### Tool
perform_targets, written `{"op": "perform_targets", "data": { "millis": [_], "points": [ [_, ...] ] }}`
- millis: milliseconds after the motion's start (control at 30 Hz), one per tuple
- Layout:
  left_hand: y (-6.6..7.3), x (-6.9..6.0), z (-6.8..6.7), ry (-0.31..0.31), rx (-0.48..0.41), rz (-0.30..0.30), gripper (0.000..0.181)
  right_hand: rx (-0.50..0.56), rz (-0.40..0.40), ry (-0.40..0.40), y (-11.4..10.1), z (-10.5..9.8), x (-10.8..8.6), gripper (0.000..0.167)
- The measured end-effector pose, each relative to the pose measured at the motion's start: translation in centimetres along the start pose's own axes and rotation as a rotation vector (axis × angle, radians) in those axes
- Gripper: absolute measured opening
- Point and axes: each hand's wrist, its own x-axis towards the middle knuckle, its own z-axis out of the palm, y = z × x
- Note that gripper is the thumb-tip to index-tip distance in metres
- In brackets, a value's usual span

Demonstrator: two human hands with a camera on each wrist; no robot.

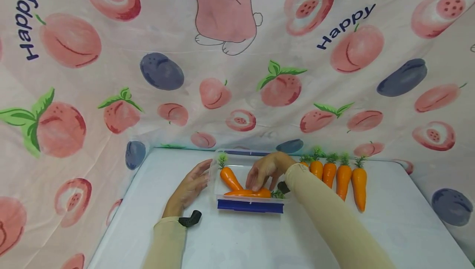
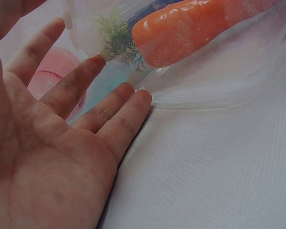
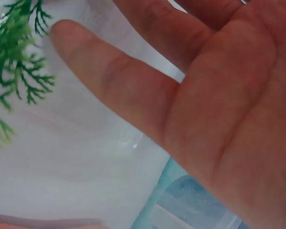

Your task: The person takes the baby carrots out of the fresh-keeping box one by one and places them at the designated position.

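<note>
A clear plastic box (image 1: 249,199) with blue latches stands on the white table. Inside, one toy carrot (image 1: 230,178) lies slanted, its green top at the back left. Another carrot (image 1: 264,193) lies crosswise along the front wall, leaves to the right. My right hand (image 1: 268,171) reaches into the box, fingertips down at the crosswise carrot; its palm looks bare in the right wrist view, with green leaves (image 3: 19,67) beside a fingertip. My left hand (image 1: 191,186) has its fingers spread at the box's left wall, through which a carrot (image 2: 181,33) shows.
Several more carrots (image 1: 359,186) lie in a row on the table (image 1: 393,203) to the right of the box, leafy ends at the back. A fruit-printed cloth (image 1: 237,71) hangs behind the table and along its sides.
</note>
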Motion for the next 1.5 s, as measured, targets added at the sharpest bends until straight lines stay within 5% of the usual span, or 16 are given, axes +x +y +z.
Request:
{"op": "perform_targets", "data": {
  "millis": [667, 1300, 1500],
  "points": [
    [0.0, 0.0, 0.2, 0.007, 0.003, -0.018, 0.058, 0.07, 0.118, -0.044, -0.2, 0.7, 0.1, 0.03],
    [0.1, -0.1, 0.3, 0.001, -0.007, -0.011, 0.059, -0.035, 0.075, -0.156, -0.3, 0.3, -0.7, 0.035],
    [0.1, -0.1, 0.1, 0.019, 0.005, -0.023, 0.057, -0.058, 0.033, -0.125, -0.6, 0.4, -0.9, 0.033]
  ]
}}
